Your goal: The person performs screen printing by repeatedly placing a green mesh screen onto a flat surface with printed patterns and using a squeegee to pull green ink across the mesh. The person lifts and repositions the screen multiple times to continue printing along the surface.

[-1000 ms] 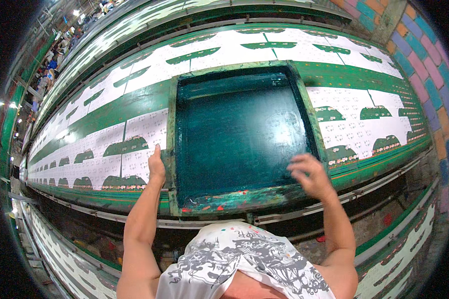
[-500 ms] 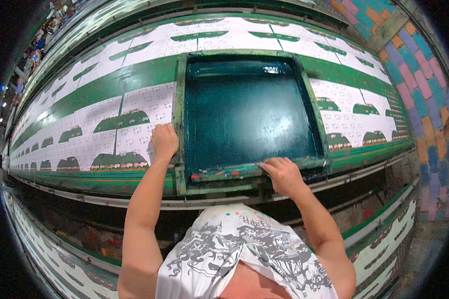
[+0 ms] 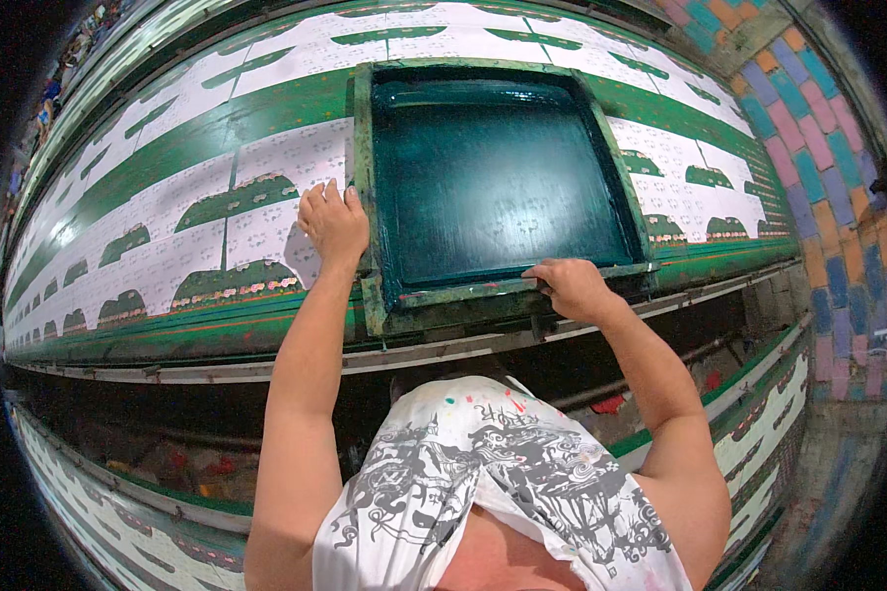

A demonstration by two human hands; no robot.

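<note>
In front of me a screen-printing frame (image 3: 363, 148) with green-stained rails lies on a long printing table. Its mesh (image 3: 493, 187) is coated with wet dark teal ink. My right hand (image 3: 574, 289) is closed on the top of a squeegee (image 3: 468, 290), a long bar running along the near inner side of the frame. My left hand (image 3: 335, 225) is at the frame's left rail, fingers apart and lifted, with nothing visible in them. Beneath that hand, white printed pieces (image 3: 266, 172) with small motifs lie on the green tabletop.
More white printed pieces (image 3: 685, 182) lie right of the frame. A metal rail (image 3: 217, 372) runs along the table's near edge. Behind me stands another table (image 3: 148, 512) with similar pieces. Multicoloured bricks (image 3: 818, 197) are at the far right.
My left hand has gone from curled fingers to spread ones at the left rail. The squeegee has tipped, its red-spotted face now mostly out of sight. The whole view has shifted slightly.
</note>
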